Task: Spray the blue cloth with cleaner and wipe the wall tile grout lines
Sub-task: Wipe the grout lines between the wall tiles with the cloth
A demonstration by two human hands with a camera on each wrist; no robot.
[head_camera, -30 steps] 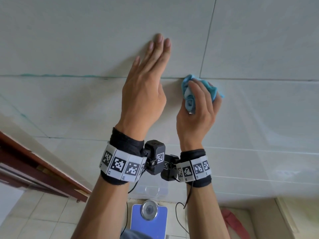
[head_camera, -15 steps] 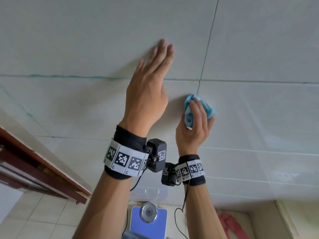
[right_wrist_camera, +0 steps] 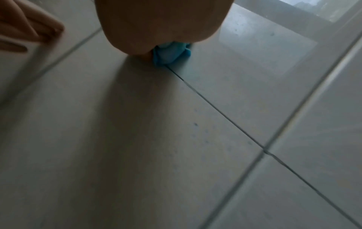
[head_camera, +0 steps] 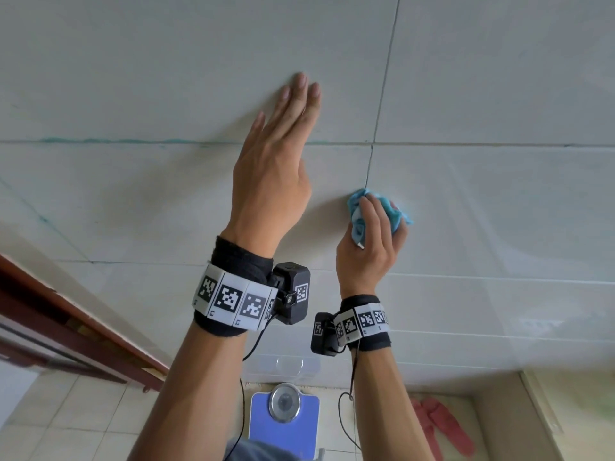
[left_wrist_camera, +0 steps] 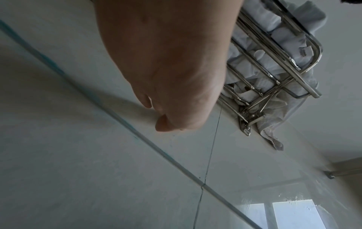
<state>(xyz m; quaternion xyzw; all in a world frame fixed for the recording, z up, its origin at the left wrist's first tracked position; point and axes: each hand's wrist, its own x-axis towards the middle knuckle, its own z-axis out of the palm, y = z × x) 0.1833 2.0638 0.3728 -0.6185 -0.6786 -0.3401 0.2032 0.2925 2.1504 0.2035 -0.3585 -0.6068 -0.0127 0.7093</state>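
My right hand (head_camera: 372, 234) grips a bunched blue cloth (head_camera: 357, 224) and presses it against the pale wall tile, right on the vertical grout line (head_camera: 368, 168), below where that line meets the horizontal grout line (head_camera: 466, 144). In the right wrist view the blue cloth (right_wrist_camera: 168, 54) sits at the top end of the dark grout line (right_wrist_camera: 215, 108). My left hand (head_camera: 276, 161) lies flat against the wall to the left, fingers straight and together, across the horizontal grout line. The left wrist view shows my left hand (left_wrist_camera: 168, 77) from below. No cleaner bottle is in view.
A blue bathroom scale (head_camera: 284, 417) lies on the floor below my arms, with a clear plastic box (head_camera: 286, 367) behind it and red gloves (head_camera: 442, 424) to the right. A reddish wooden frame (head_camera: 66, 331) runs at lower left. A metal towel rack (left_wrist_camera: 274, 69) holds white towels higher up.
My right hand has slid the blue cloth down the vertical grout line, from the grout crossing to well below it. The left hand has stayed flat on the wall.
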